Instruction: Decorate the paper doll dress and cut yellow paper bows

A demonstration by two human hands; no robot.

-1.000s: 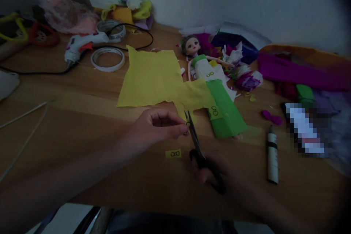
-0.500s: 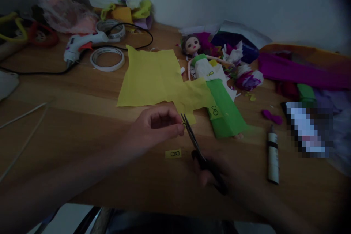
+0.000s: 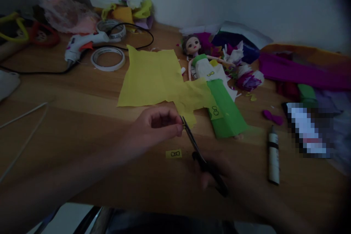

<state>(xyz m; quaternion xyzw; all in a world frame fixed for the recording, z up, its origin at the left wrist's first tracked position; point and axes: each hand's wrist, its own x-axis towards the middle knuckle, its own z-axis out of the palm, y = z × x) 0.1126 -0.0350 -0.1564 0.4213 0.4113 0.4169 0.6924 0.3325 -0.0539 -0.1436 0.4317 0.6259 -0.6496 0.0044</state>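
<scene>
Between thumb and fingers, my left hand (image 3: 161,124) pinches a tiny yellow paper piece with a black drawn outline, mostly hidden by the fingertips. My right hand (image 3: 216,168) grips black-handled scissors (image 3: 193,140), their blades nearly closed at that piece. Just below lies a yellow slip with a drawn bow (image 3: 173,154). Beyond my left hand a large yellow paper sheet (image 3: 150,78) is spread out. To its right a doll (image 3: 192,46) lies on its back in a white top and green paper skirt (image 3: 226,111); a second bow slip (image 3: 215,112) rests on the skirt.
A marker (image 3: 273,157), a purple bow (image 3: 272,117) and a pixelated phone-like object (image 3: 307,129) lie at right. Back left are a glue gun (image 3: 85,42) with its black cord and tape rolls (image 3: 108,59). Coloured paper (image 3: 298,71) is heaped back right.
The scissor blades have drawn closer together at the small yellow piece. Both hands stay almost in place, and the other things on the table have not moved.
</scene>
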